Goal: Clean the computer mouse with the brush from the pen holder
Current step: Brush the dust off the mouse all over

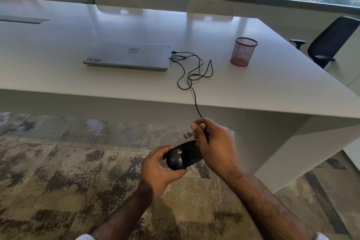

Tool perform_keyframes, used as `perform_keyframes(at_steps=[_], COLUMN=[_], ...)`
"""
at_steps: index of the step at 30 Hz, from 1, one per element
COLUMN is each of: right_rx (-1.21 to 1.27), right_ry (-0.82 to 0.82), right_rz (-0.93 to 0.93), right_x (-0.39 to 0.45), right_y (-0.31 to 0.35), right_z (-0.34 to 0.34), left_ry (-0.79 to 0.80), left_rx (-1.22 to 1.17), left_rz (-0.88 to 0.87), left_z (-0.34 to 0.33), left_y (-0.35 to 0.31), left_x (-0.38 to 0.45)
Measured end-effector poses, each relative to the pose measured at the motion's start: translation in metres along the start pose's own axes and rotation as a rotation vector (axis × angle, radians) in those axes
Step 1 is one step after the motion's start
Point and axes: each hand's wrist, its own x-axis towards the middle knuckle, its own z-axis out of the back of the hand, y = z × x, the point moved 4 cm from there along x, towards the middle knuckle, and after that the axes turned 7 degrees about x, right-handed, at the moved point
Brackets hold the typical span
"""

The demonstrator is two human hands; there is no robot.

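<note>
The computer mouse (184, 155) is off the table (253, 91), held low in front of it over the patterned carpet (58, 161), with the left hand (162, 165) wrapped around its near end, fingers curled under and thumb on top. The right hand (215, 146) is closed around the brush (196, 129), whose pale handle shows between the fingers; the bristle end is blurred, so it probably hovers just beside the mouse's far end, though contact cannot be confirmed. The mouse cable (194, 76) runs up over the table's near edge, through a loose tangle, to the closed laptop (128, 55) on the left. The red mesh pen holder (243, 51) stands farther right, and no contents show in it. The main risk looks to be the cable: pulling the mouse lower or nearer could draw the tangle tight and tug the plug or drag the laptop. Hard strokes could also twist the smooth shell out of the left hand's partial hold.
</note>
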Motion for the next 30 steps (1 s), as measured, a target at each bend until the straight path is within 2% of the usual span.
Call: perform_keyframes(at_steps=[5,9,13,17,20,23,28,30], right_rx=[0.299,0.245,0.033,0.171,0.259,0.126,0.146,0.158], right_ry=[0.106,0.234,0.126,0.058,0.154,0.236,0.064,0.026], right_rz=[-0.196,-0.228,-0.112,-0.130,-0.179,-0.178,-0.063,-0.085], right_x=[0.005,0.005,0.009,0.009,0.007,0.005,0.004,0.004], right_y=[-0.004,-0.005,-0.006,-0.006,-0.004,-0.006,-0.004,-0.006], right_z=[0.001,-0.007,-0.002,0.005,0.003,-0.003,0.002,0.004], left_ry=[-0.002,0.018,0.034,0.031,0.030,0.024,0.029,0.034], left_rx=[-0.009,-0.013,-0.020,-0.011,-0.012,-0.020,0.003,0.011], left_rz=[0.016,-0.022,-0.021,-0.042,-0.043,-0.039,-0.051,-0.056], left_z=[-0.001,-0.001,0.001,0.004,0.004,0.003,0.004,0.004], left_y=[0.001,-0.005,-0.005,-0.004,-0.008,-0.012,-0.010,-0.006], left_x=[0.000,-0.001,-0.001,-0.001,-0.002,-0.003,-0.002,-0.002])
